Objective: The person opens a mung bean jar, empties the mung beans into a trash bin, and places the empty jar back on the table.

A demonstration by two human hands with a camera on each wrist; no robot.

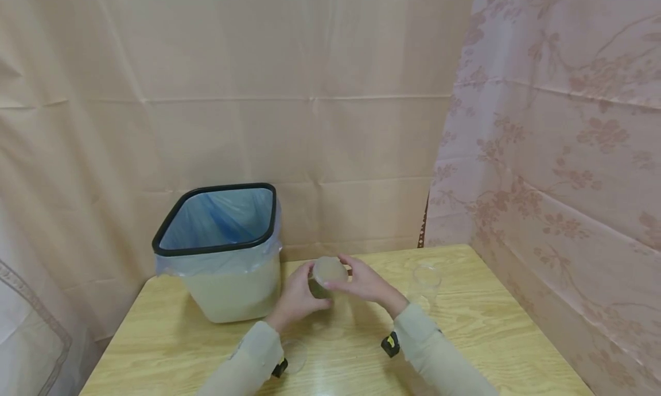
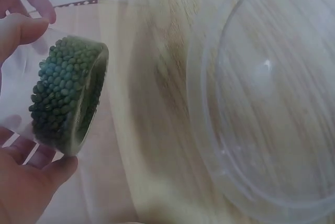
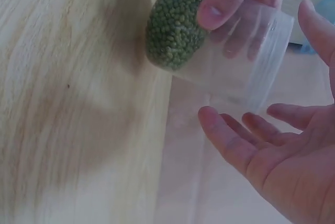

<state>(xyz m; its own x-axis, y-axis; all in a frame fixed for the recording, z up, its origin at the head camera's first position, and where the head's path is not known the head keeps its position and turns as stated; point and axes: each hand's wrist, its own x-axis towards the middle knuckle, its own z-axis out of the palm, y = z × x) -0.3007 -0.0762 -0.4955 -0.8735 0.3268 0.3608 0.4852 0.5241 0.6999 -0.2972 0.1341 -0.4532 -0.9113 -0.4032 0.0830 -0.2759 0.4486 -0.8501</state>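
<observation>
A clear plastic jar [image 1: 328, 271] partly filled with green beans [image 3: 175, 28] is held above the table, tilted. My left hand [image 1: 298, 297] grips the jar around its side, thumb and fingers on opposite sides, near the beans. Spread around the jar's other end, my right hand [image 3: 285, 150] has its fingers apart; in the right wrist view a gap shows between them and the frosted rim [image 3: 280, 46]. A round clear lid-like piece [image 2: 207, 88] lies on the table near my left wrist. Another clear, see-through container [image 1: 426, 278] stands right of my right hand.
A bin [image 1: 232, 290] with a black rim and blue liner stands at the back left of the wooden table [image 1: 496, 327]. Beige curtains [image 1: 361, 143] hang behind, and a floral curtain [image 1: 558, 155] closes off the right side.
</observation>
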